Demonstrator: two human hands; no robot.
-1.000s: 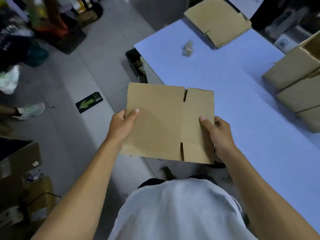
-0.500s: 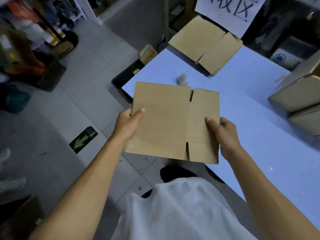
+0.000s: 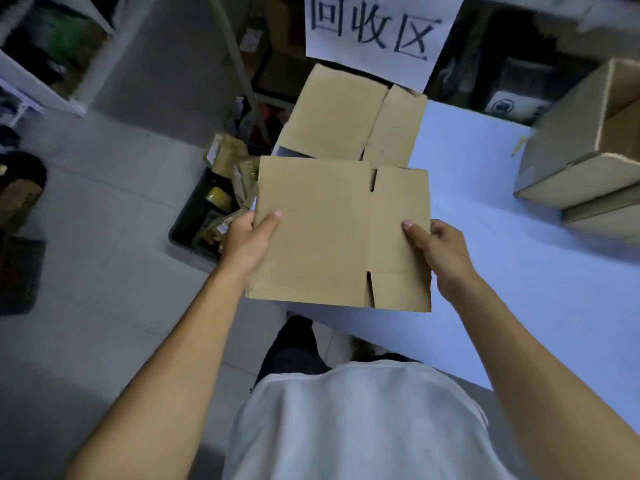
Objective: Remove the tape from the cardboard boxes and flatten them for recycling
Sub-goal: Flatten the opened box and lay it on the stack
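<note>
I hold a flattened brown cardboard box (image 3: 332, 230) level in the air over the near left corner of the white table (image 3: 502, 237). My left hand (image 3: 247, 242) grips its left edge with the thumb on top. My right hand (image 3: 438, 245) grips its right edge the same way. Just beyond it, a stack of flattened boxes (image 3: 349, 117) lies on the table's far left corner. At the right edge of the table stand two assembled boxes (image 3: 575, 150), the upper one open at the top.
A white paper sign with large black characters (image 3: 374, 29) hangs behind the flattened stack. A black bin (image 3: 201, 220) with crumpled tape and scraps sits on the grey floor left of the table. Shelving (image 3: 45, 64) lines the far left.
I have carried the flattened box forward toward the far corner; the stack of flat boxes and the sign are now much closer. Both hands keep the same grip.
</note>
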